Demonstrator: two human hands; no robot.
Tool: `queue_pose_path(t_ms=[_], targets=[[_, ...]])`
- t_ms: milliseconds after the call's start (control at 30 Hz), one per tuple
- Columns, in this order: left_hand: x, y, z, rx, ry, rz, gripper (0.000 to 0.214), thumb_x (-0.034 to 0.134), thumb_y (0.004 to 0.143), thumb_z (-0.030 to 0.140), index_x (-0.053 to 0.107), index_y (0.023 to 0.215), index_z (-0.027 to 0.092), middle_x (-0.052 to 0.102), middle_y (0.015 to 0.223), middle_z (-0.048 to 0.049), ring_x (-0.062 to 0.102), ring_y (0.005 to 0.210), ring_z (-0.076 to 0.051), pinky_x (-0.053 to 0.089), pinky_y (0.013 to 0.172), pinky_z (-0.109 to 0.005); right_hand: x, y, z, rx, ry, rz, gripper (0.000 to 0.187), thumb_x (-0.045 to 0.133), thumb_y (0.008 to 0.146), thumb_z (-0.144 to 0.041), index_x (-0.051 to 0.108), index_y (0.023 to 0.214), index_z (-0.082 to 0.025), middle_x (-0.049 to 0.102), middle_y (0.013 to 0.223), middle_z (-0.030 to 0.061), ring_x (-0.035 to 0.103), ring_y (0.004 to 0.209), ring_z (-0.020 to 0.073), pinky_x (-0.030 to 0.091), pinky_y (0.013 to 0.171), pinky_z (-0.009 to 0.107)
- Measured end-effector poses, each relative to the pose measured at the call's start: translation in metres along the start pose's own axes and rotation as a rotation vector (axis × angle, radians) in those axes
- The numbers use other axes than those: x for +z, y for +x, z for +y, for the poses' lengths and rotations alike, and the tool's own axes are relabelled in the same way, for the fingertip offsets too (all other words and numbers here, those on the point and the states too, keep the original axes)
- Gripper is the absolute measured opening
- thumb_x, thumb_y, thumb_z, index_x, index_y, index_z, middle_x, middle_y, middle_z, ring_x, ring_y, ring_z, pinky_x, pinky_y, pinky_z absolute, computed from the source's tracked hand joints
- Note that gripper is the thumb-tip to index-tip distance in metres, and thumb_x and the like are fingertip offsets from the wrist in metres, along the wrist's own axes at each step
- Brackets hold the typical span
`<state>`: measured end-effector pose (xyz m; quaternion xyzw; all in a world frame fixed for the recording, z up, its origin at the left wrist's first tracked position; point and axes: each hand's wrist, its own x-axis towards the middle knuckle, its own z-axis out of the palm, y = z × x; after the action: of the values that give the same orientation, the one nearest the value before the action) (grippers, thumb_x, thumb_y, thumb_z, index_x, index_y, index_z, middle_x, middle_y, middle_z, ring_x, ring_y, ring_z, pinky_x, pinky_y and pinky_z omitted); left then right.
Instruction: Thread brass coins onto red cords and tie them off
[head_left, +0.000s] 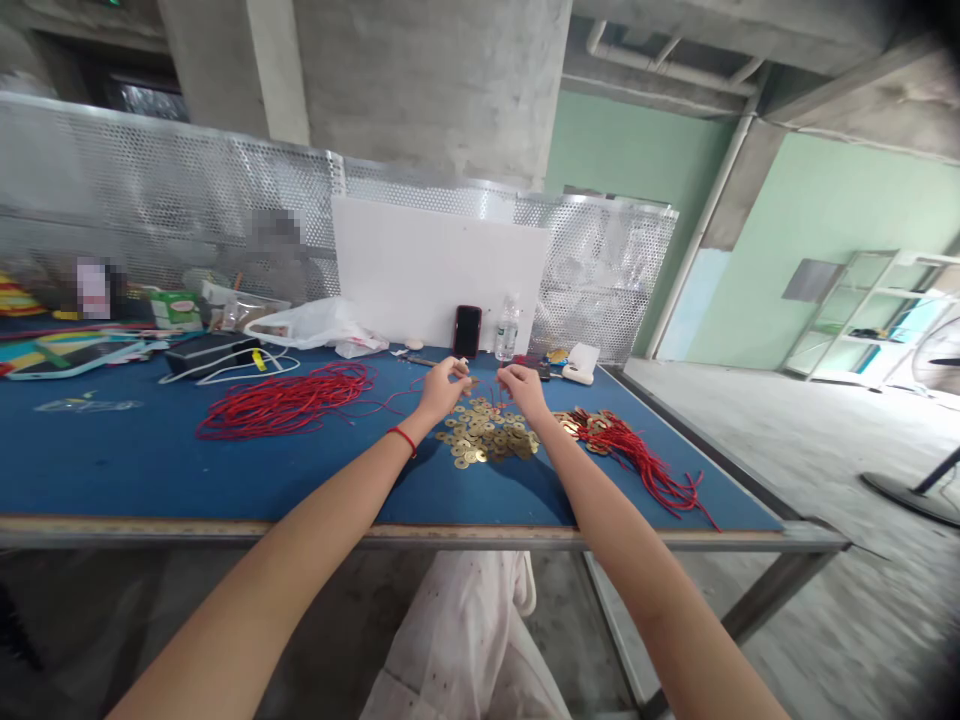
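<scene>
Both my hands hover over a heap of brass coins (487, 438) on the blue table (150, 460). My left hand (442, 385), with a red band at the wrist, is pinched shut; a thin red cord (484, 383) seems to run from it to my right hand (523, 385), also pinched. A coin may be on the cord, but it is too small to be sure. A big bundle of loose red cords (289, 400) lies to the left. Finished coins tied with red cords (637, 455) lie to the right.
A dark phone (466, 331) and a water bottle (507, 330) lean on a white board (439, 270) behind the coins. A plastic bag (311, 325), boxes and cables crowd the back left. Perforated metal screens (150, 190) fence the table. A blurred person sits behind them.
</scene>
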<state>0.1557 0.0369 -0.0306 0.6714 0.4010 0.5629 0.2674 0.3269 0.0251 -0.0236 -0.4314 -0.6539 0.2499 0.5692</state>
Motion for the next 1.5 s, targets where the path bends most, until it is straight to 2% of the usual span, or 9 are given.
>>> queue_pose_path(t_ms=[133, 300, 767, 967, 1167, 1367, 1500], targets=[[0.001, -0.001, 0.0, 0.074, 0.055, -0.019, 0.011, 0.06, 0.07, 0.015, 0.052, 0.077, 0.018, 0.059, 0.073, 0.0005, 0.06, 0.054, -0.013, 0.049, 0.053, -0.025, 0.009, -0.007, 0.0, -0.027, -0.117, -0.229, 0.028, 0.049, 0.074, -0.035, 0.055, 0.055, -0.017, 0.048, 0.049, -0.0025, 0.044, 0.05, 0.01, 0.033, 0.052, 0.022], [0.001, -0.001, 0.002, 0.058, 0.052, -0.01, 0.011, 0.06, 0.071, 0.017, 0.051, 0.077, 0.018, 0.06, 0.073, 0.0, 0.061, 0.056, -0.014, 0.049, 0.053, -0.025, 0.012, -0.009, 0.003, 0.007, -0.146, -0.363, 0.025, 0.048, 0.073, -0.03, 0.054, 0.053, -0.016, 0.048, 0.045, -0.003, 0.044, 0.045, 0.0093, 0.034, 0.05, 0.021], [0.002, -0.004, 0.005, 0.146, 0.142, -0.065, 0.01, 0.06, 0.073, 0.016, 0.056, 0.08, 0.02, 0.062, 0.075, 0.0, 0.06, 0.057, -0.013, 0.046, 0.058, -0.024, 0.01, -0.014, -0.009, 0.247, -0.013, -0.402, 0.024, 0.05, 0.07, -0.023, 0.05, 0.047, -0.017, 0.043, 0.038, -0.0035, 0.037, 0.038, 0.0077, 0.029, 0.041, 0.021], [0.002, -0.004, 0.005, 0.203, 0.195, -0.078, 0.008, 0.06, 0.075, 0.017, 0.057, 0.082, 0.02, 0.063, 0.076, -0.0011, 0.06, 0.065, -0.014, 0.047, 0.065, -0.025, 0.009, -0.016, -0.015, 0.28, 0.05, -0.377, 0.026, 0.053, 0.072, -0.025, 0.05, 0.047, -0.017, 0.043, 0.04, -0.0035, 0.037, 0.038, 0.0076, 0.029, 0.041, 0.022], [0.002, -0.004, 0.006, 0.213, 0.158, -0.122, 0.009, 0.06, 0.074, 0.018, 0.058, 0.082, 0.02, 0.063, 0.078, -0.0014, 0.061, 0.072, -0.015, 0.048, 0.069, -0.025, 0.01, -0.011, -0.004, 0.196, 0.047, -0.358, 0.028, 0.054, 0.074, -0.036, 0.055, 0.053, -0.017, 0.049, 0.044, -0.0026, 0.038, 0.038, 0.0081, 0.03, 0.041, 0.022], [0.003, -0.005, 0.007, 0.222, 0.063, -0.164, 0.007, 0.059, 0.076, 0.022, 0.057, 0.082, 0.02, 0.061, 0.078, -0.0013, 0.061, 0.071, -0.015, 0.05, 0.065, -0.025, 0.007, -0.006, 0.008, 0.084, -0.173, -0.235, 0.034, 0.054, 0.075, -0.043, 0.056, 0.053, -0.017, 0.05, 0.044, -0.0011, 0.043, 0.043, 0.0101, 0.031, 0.046, 0.024], [0.002, -0.004, 0.007, 0.212, 0.034, -0.181, 0.008, 0.059, 0.075, 0.023, 0.056, 0.081, 0.019, 0.061, 0.077, -0.0002, 0.061, 0.064, -0.013, 0.05, 0.061, -0.024, 0.003, -0.008, 0.001, 0.007, -0.365, -0.043, 0.029, 0.062, 0.069, -0.045, 0.055, 0.059, -0.018, 0.054, 0.056, -0.0011, 0.046, 0.055, 0.0114, 0.032, 0.053, 0.024]])
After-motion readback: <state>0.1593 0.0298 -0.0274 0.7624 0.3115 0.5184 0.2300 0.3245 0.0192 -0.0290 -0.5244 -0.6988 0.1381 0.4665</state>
